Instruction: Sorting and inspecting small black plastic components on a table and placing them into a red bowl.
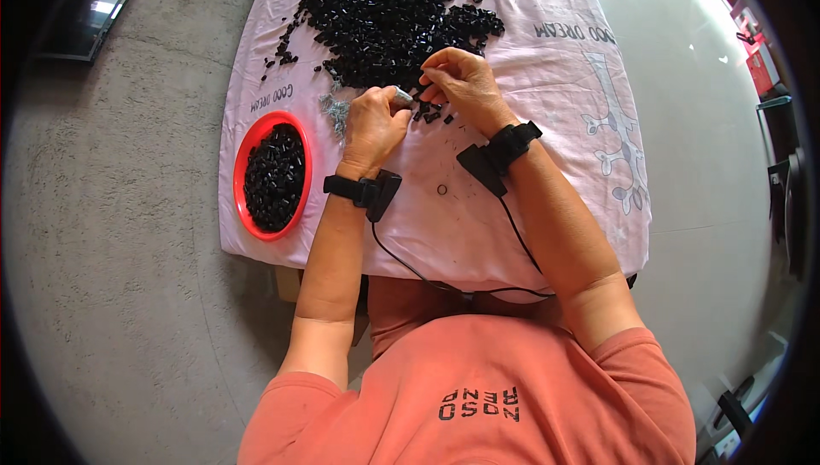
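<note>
My left hand is closed, and a small silvery-grey piece sticks out between its thumb and forefinger. Just to its right, my right hand has thumb and fingertips drawn together in a pinch; whatever they hold is too small to make out. Both hands work at the near edge of a large heap of small shiny black parts. Several loose black parts lie below the fingertips. Beside my left hand rests a little bunch of grey-blue thin pieces.
A red bowl filled with black parts stands at the table's left edge. Pink printed cloth covers the table. A small dark ring lies on it. Black wrist straps with a cable run between my forearms.
</note>
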Motion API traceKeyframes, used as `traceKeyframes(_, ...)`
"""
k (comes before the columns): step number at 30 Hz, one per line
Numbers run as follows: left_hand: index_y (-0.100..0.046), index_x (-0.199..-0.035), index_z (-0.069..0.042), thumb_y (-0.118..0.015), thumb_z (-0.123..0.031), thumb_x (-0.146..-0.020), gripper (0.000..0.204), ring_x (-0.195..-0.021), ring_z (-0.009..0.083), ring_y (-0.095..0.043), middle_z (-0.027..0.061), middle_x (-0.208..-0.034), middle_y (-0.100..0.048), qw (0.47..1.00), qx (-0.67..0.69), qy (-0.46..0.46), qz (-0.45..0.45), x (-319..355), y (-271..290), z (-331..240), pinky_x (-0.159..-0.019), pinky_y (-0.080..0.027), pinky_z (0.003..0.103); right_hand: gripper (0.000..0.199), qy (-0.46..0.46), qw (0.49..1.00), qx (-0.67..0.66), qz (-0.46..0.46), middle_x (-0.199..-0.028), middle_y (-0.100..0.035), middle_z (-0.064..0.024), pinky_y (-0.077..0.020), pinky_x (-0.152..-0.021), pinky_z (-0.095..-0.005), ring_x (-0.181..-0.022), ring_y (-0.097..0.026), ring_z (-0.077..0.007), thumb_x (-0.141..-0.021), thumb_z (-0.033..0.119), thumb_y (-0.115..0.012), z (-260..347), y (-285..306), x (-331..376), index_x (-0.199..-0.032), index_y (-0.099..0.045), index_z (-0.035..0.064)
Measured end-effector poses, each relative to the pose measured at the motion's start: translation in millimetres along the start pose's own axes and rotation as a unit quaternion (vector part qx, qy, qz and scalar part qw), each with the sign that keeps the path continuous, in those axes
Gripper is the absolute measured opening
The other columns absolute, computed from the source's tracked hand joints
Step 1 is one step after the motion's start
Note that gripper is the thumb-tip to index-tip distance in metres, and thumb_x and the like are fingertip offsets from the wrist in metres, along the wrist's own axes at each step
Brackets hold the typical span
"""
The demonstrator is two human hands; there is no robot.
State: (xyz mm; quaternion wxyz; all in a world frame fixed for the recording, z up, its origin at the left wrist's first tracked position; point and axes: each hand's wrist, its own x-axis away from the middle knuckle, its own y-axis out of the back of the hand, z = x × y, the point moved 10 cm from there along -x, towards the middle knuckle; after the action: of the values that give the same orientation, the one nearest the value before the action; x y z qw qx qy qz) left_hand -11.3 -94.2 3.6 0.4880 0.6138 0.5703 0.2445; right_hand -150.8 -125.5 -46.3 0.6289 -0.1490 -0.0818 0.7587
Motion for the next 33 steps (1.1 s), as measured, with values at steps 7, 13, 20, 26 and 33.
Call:
traceKeyframes(7, -0.071, -0.091, -0.003, -0.067, -0.008, -0.079, 0.013, -0.077, 0.0248, -0.072, 0.0143, -0.082, -0.073, 0.997, -0.057, 0.048, 0.022, -5.7, -4.2, -0.8, -0.072, -0.056, 0.034, 0.011, -0.004, 0.999, 0.038, 0.011, -0.086, -0.07, -0.0073, -0.0572, -0.062, -0.024, -0.071, -0.07, -0.0117, -0.096, 0.008, -0.063, -2.2, -1.2, 0.8, -0.102, -0.066, 0.0003)
traceKeyframes(13, -0.07, -0.101, -0.001, -0.066, -0.004, -0.088, 0.013, -0.079, 0.0098, -0.067, 0.0049, -0.088, -0.073, 0.97, 0.228, 0.068, -0.052, -7.1, 8.5, 14.5, -0.071, -0.055, 0.026, 0.014, -0.01, 0.998, 0.048, 0.044, -0.089, -0.07, -0.0052, -0.0557, -0.063, -0.0225, -0.073, -0.067, -0.0087, -0.097, 0.011, -0.064, 2.8, -9.5, 5.1, -0.106, -0.067, 0.0009)
traceKeyframes(20, -0.068, -0.107, 0.001, -0.066, 0.0, -0.091, 0.016, -0.081, 0.0098, -0.068, 0.0066, -0.094, -0.072, 0.903, 0.418, 0.091, -0.042, -6.6, 11.2, -2.7, -0.073, -0.057, 0.025, 0.02, -0.013, 0.997, -0.029, 0.075, -0.083, -0.072, -0.0057, -0.0571, -0.065, -0.0232, -0.072, -0.067, -0.0084, -0.093, 0.012, -0.07, 13.2, -21.7, 11.5, -0.107, -0.07, -0.0024)
traceKeyframes(26, -0.068, -0.106, 0.002, -0.066, 0.0, -0.091, 0.015, -0.081, 0.0116, -0.07, 0.0088, -0.094, -0.073, 0.9, 0.42, 0.114, -0.026, -5.5, 17.7, -9.2, -0.073, -0.058, 0.025, 0.016, 0.019, 0.994, -0.059, 0.092, -0.082, -0.07, -0.0021, -0.0549, -0.066, -0.022, -0.072, -0.064, -0.0063, -0.091, 0.01, -0.072, 16.6, -26.6, 12.4, -0.104, -0.072, 0.0012)
traceKeyframes(33, -0.069, -0.107, 0.002, -0.067, -0.005, -0.092, 0.017, -0.08, 0.0115, -0.069, 0.0085, -0.093, -0.073, 0.907, 0.403, 0.122, 0.008, -2.3, 25.4, -5.2, -0.072, -0.056, 0.023, 0.012, 0.02, 0.996, -0.033, 0.086, -0.079, -0.069, -0.0002, -0.0542, -0.065, -0.0215, -0.071, -0.063, -0.0052, -0.092, 0.005, -0.068, 13.3, -28.9, 11.3, -0.102, -0.073, 0.0037)
